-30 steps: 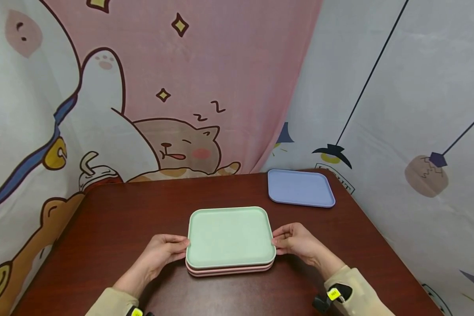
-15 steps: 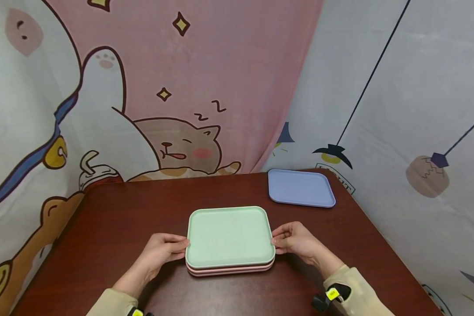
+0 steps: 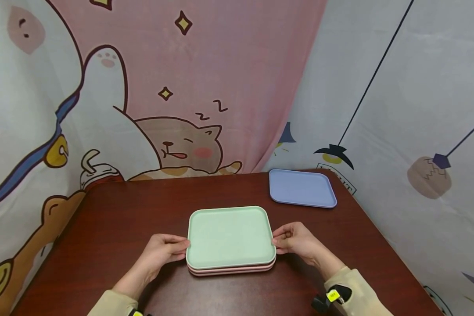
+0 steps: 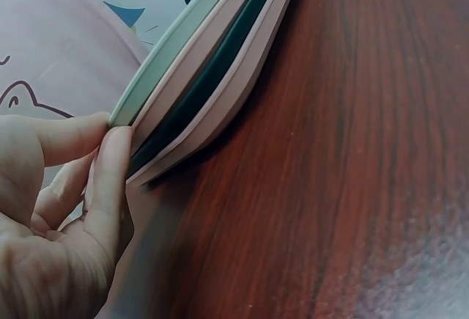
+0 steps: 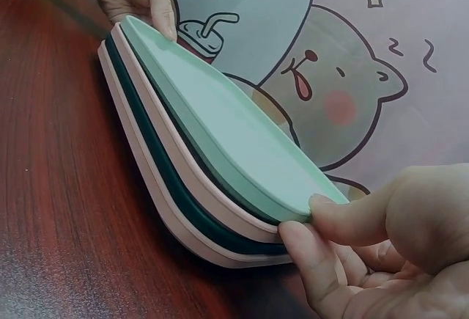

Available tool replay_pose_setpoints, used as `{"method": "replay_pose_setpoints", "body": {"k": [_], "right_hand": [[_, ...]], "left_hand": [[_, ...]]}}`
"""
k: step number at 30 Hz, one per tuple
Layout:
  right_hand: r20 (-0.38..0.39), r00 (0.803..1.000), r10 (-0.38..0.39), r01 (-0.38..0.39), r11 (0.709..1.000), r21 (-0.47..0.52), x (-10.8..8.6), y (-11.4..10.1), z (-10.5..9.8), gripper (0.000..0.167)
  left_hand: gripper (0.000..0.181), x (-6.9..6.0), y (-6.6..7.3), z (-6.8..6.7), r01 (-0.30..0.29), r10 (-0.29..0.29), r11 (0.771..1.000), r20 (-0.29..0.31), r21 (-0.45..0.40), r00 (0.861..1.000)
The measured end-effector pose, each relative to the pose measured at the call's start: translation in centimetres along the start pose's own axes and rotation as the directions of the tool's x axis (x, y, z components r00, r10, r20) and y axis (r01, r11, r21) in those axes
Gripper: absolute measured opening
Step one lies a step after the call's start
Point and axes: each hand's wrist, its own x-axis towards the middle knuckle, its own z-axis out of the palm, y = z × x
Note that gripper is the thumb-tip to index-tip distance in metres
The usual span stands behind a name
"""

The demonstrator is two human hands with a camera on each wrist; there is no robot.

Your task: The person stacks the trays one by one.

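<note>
A light green tray [image 3: 231,237] lies on top of a stack in the middle of the table. Below it, the right wrist view shows a pink tray [image 5: 212,187], a dark green tray [image 5: 157,161] and a lower pink tray [image 5: 150,191]. My left hand [image 3: 163,252] pinches the light green tray's left edge, thumb at its rim and a finger beside it. On the opposite edge my right hand [image 3: 298,243] pinches the same tray, its index finger close against the upper pink tray. The far ends of the other fingers are partly hidden.
A blue tray [image 3: 302,188] lies at the back right of the brown wooden table [image 3: 122,219]. A cloth with printed cartoon animals [image 3: 181,145] hangs along the back, and a pale cloth [image 3: 399,109] borders the right side.
</note>
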Motion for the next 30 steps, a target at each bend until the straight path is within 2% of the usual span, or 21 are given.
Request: {"method": "replay_pose_setpoints", "body": {"k": [13, 22, 30], "right_hand": [[0.028, 1.0, -0.007, 0.006, 0.999, 0.04, -0.41, 0.38, -0.08, 0.026], [0.02, 1.0, -0.012, 0.012, 0.999, 0.035, -0.57, 0.61, -0.07, 0.026], [0.025, 1.0, -0.016, 0.015, 0.999, 0.045, -0.75, 0.66, -0.09, 0.028]], "left_hand": [[0.031, -0.13, -0.08, -0.08, -0.002, 0.002, 1.0, -0.003, 0.009, 1.0], [0.031, -0.34, -0.01, -0.04, -0.003, 0.003, 1.0, 0.003, 0.022, 1.0], [0.033, -0.44, 0.0, -0.23, -0.014, 0.013, 1.0, 0.038, 0.023, 0.999]]}}
